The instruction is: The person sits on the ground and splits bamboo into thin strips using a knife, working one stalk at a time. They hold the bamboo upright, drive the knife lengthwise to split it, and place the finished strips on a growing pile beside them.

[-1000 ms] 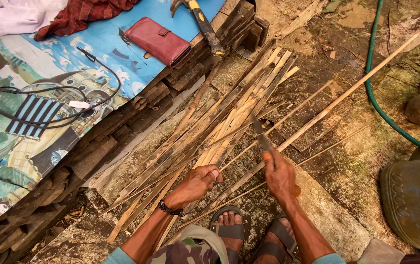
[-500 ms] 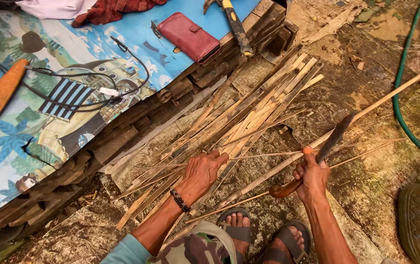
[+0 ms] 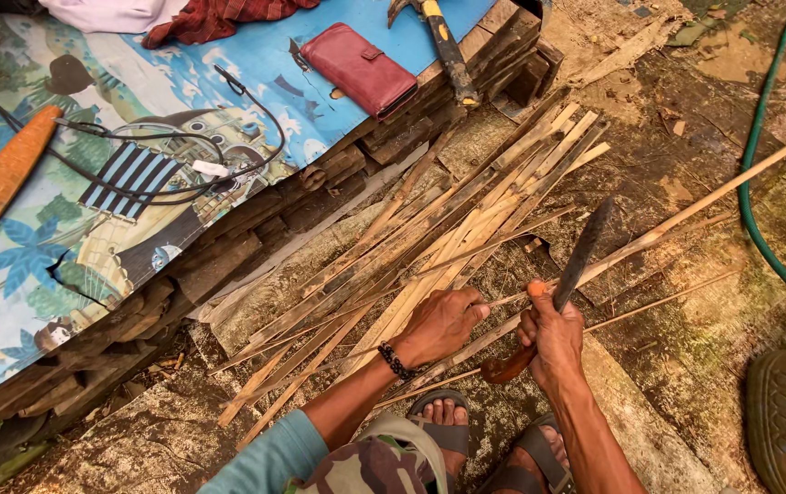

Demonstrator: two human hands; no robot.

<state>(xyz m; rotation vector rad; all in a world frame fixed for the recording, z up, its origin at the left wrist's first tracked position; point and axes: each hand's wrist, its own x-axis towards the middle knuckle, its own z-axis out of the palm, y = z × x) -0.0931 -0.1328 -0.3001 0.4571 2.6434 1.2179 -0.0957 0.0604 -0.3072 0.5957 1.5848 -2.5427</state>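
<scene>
left wrist: I wear a bracelet (image 3: 395,360) of dark beads with a few pale ones, snug above my left hand (image 3: 440,322).
left sleeve: a light teal sleeve (image 3: 260,457) covers my upper arm; the forearm below it is bare.
right arm: bare from my right hand (image 3: 553,335) to the frame's edge, no sleeve showing.
legs: camouflage trousers (image 3: 370,465) in green, brown and tan patches.
feet: grey sandals (image 3: 452,432) with broad straps, toes bare.
</scene>
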